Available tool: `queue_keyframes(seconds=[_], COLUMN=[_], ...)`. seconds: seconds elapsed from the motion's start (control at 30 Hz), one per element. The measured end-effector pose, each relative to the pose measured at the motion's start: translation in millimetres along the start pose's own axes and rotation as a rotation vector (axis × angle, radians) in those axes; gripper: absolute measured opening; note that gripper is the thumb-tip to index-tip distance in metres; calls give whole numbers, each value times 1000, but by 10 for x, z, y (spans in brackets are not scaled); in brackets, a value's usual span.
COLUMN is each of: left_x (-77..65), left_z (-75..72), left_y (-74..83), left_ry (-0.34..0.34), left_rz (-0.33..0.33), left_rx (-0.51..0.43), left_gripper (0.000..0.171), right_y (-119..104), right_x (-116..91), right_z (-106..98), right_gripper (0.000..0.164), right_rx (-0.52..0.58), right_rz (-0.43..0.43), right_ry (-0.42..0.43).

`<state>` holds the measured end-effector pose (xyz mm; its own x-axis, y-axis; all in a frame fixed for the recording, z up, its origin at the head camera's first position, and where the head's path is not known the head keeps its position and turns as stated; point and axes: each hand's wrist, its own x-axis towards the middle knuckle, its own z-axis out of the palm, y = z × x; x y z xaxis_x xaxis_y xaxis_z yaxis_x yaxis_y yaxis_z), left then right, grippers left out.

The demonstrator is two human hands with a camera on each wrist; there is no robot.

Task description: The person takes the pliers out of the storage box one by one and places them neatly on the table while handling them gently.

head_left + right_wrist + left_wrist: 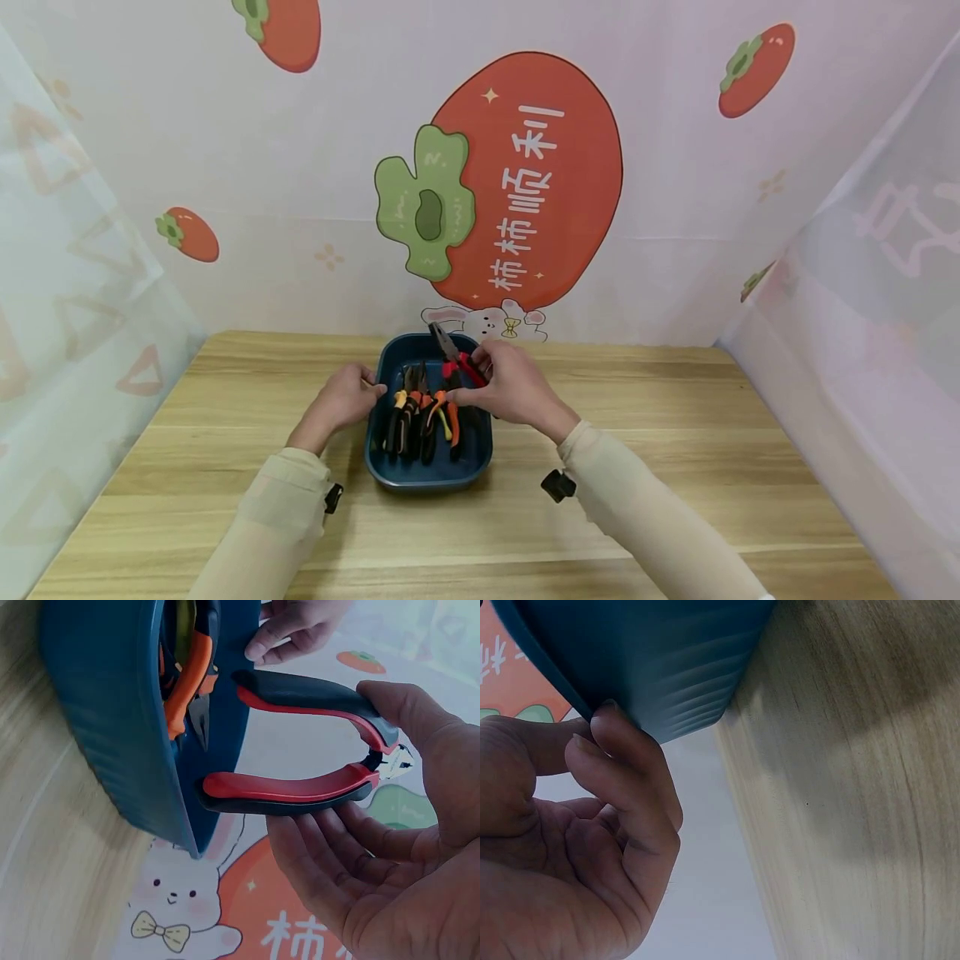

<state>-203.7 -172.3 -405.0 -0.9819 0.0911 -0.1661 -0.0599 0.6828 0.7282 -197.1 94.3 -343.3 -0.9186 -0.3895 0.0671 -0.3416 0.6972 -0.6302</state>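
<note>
A dark blue plastic bin point(427, 482) stands on the table and holds several pliers point(411, 408) with black, orange and yellow handles. At its left rim, my left hand point(345, 400) pinches the edge between thumb and fingers; in the left wrist view the fingertips point(615, 724) press up under the lip. My right hand point(513, 383) holds a pair of pliers with red and black handles point(292, 787) above the bin's right side. Its handles are spread apart, thumb on one and fingers on the other. Their metal nose point(442, 337) points to the bin's back.
The wooden table point(637, 483) stretches out on both sides of the bin. Close behind the bin hangs a white backdrop point(337, 167) printed with persimmons and a rabbit. Similar sheets close off the left and right sides.
</note>
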Motion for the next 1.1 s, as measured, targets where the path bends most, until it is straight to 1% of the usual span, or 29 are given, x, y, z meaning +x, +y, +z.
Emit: queue_keyframes(seconds=[0.1, 0.23, 0.37, 0.73, 0.97, 1.1], left_x=[-3, -6, -8, -16, 0, -11], left_z=[-5, 0, 5, -13, 0, -4], left_y=[3, 4, 4, 12, 6, 15], left_ry=[0, -4, -9, -17, -10, -9], left_rz=[2, -4, -7, 8, -9, -3], left_rx=[4, 2, -4, -8, -9, -5], left_gripper=[25, 24, 23, 26, 24, 25], right_y=[40, 104, 178, 387, 541, 633], right_x=[-20, -48, -80, -151, -157, -146], right_z=[-26, -51, -73, -110, -95, -69], right_gripper=[45, 46, 45, 42, 43, 42], right_rx=[-8, -5, 2, -38, -40, -56], right_rz=[17, 64, 109, 175, 243, 278], right_ry=[13, 26, 43, 104, 115, 112])
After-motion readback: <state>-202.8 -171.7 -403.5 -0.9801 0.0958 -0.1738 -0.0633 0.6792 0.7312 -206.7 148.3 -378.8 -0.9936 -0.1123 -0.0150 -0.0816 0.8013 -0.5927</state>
